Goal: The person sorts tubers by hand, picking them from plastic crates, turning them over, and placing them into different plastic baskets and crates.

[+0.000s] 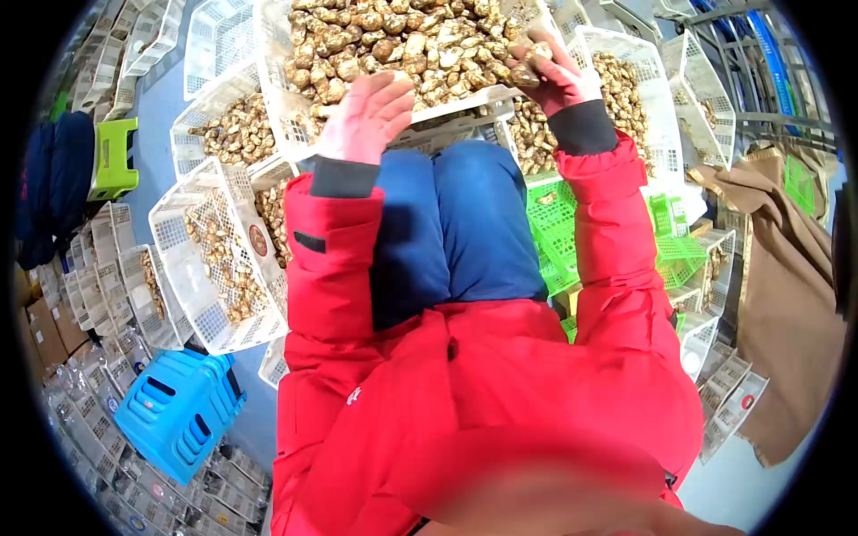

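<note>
A white plastic crate (273, 80) full of stubby brown-and-cream mushrooms (416, 45) lies in front of my knees. My left hand (368, 116) is over its near left side, palm partly up and fingers stretched out, with no mushroom clearly gripped. At the crate's right side, my right hand (561, 79) has its fingers curled round a mushroom (525, 75). The fingers partly hide that mushroom. Both hands look gloved or pinkish under dark cuffs, with red sleeves behind them.
More white crates with mushrooms stand to the left (214, 259) and right (630, 98). Green baskets (554, 228) are by my right knee. A blue plastic stool (179, 411) is at lower left, a green stool (113, 159) beyond. Brown cloth (791, 313) hangs at right, near metal racks (760, 71).
</note>
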Tool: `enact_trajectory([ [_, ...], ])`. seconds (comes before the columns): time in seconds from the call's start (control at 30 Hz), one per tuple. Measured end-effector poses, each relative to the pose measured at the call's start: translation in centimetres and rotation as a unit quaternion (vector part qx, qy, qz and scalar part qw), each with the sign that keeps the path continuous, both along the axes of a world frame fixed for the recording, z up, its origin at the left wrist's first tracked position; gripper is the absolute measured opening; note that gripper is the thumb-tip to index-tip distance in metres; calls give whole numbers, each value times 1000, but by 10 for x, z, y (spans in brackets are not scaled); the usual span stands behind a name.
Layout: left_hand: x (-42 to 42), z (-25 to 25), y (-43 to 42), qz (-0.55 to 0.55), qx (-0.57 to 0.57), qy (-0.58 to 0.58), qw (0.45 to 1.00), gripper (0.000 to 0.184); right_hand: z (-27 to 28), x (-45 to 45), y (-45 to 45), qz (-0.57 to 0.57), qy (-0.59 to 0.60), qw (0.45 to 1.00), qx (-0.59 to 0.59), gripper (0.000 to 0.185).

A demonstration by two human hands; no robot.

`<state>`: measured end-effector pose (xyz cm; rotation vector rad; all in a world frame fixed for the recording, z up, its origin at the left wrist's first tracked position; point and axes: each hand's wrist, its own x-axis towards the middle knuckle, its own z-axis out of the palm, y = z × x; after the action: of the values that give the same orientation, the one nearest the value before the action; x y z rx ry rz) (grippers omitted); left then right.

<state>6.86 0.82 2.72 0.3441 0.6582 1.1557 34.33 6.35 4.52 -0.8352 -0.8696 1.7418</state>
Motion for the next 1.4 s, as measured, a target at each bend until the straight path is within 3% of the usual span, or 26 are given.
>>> enact_trajectory([
  [0.03,6,2,0,-3,1,15,1000,44,6,-11,-1,11,-17,1000,18,50],
  [0.1,18,5,2,-42,34,22,998,47,11,-39,6,20,-182,975,127,53],
  [0.17,25,6,3,-17,34,21,999,48,20,-74,-1,-4,-343,904,254,54],
  [0.2,26,6,2,4,64,71,995,47,16,-96,1,-18,-353,874,333,54],
  [0.23,25,5,0,24,93,122,988,46,21,-107,-6,16,-425,842,333,52],
  [0.3,15,8,2,63,63,123,988,41,5,-129,-3,14,-362,838,407,51],
  [0.37,-3,-6,-1,83,17,61,994,40,12,-132,-7,24,-212,942,259,45],
  [0.43,-17,-24,-3,109,44,2,993,38,18,-123,0,31,-256,945,200,44],
  [0.5,-28,-25,-5,103,52,-36,993,39,-5,-114,11,24,-211,961,174,39],
  [0.53,-31,-22,-7,100,77,32,991,43,-8,-113,11,34,-240,958,157,38],
  [0.63,-35,-20,-8,128,16,-72,989,53,-32,-114,17,60,-250,958,129,35],
  [0.7,-42,-42,4,151,-79,-83,982,65,-62,-116,25,68,-234,965,93,32],
  [0.77,-57,-63,8,97,-124,-273,949,62,-70,-122,22,35,-348,924,155,30],
  [0.8,-47,-68,11,161,-54,-97,981,55,-70,-126,19,52,-388,905,166,30],
  [0.87,-50,-75,14,140,-44,-152,977,48,-68,-133,13,63,-398,888,224,30],
  [1.03,-59,-78,15,74,-74,-284,953,43,-52,-133,5,77,-405,895,168,29],
  [1.07,-45,-54,10,162,-87,-88,979,50,-51,-133,5,77,-418,888,172,29],
  [1.17,-44,-54,11,129,-70,-71,987,68,-57,-130,7,78,-452,868,192,28],
  [1.2,-37,-47,11,153,-75,2,985,73,-55,-130,7,78,-470,858,190,29],
  [1.23,-38,-51,12,145,-87,0,986,73,-55,-131,7,78,-488,849,189,29],
  [1.37,-37,-50,11,141,-110,32,983,73,-71,-130,13,68,-355,915,180,30],
  [1.4,-36,-48,10,143,-110,44,982,73,-66,-131,14,93,-320,935,122,33],
])
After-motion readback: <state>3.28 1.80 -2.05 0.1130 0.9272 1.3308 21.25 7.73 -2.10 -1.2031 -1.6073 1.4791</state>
